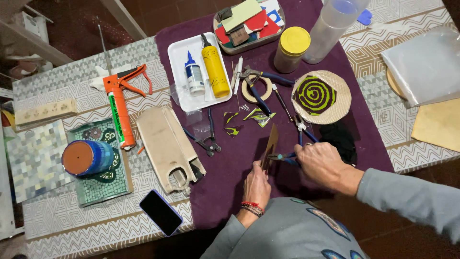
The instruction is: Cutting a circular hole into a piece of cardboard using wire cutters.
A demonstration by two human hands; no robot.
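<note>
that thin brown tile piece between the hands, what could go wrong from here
1. The thin brown tile piece stands on edge in the left hand, with the blue-handled nippers in the right hand biting near the fingers; a slip could nick them.
2. A snapped chip might fly toward the round board with the green spiral mosaic or the loose green-and-black shards on the purple cloth.

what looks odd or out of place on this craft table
The phone lies at the table's near edge, one corner reaching past it. Broken green-and-black shards lie loose on the purple cloth.
</note>
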